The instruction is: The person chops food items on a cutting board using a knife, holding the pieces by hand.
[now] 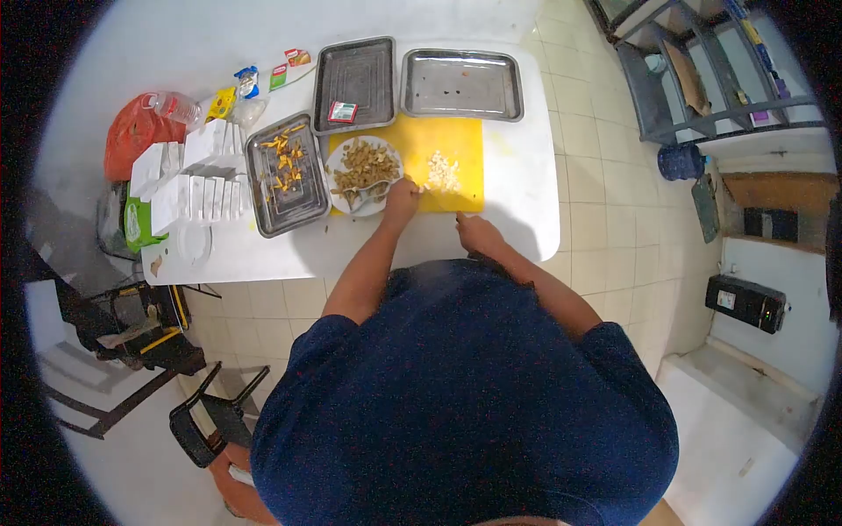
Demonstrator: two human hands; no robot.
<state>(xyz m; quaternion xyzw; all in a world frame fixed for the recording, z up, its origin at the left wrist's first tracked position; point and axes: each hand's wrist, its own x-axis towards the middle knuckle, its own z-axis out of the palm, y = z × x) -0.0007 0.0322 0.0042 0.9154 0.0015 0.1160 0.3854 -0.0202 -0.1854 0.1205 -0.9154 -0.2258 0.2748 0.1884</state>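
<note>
On the white table lies a yellow cutting board with a pile of small pale chopped pieces. My left hand is closed at the board's left part, beside the plate; its fingers pinch something too small to make out. My right hand, at the board's near edge, is closed around what looks like a knife; only a dark bit of it shows clearly. Left of the board, a white plate holds brown chopped pieces and, towards me, a greyish clump that I cannot identify.
A metal tray with orange strips stands left of the plate. Two more trays, a dark one with a small red packet and a shiny one, stand behind the board. White boxes, packets and a red bag crowd the left end.
</note>
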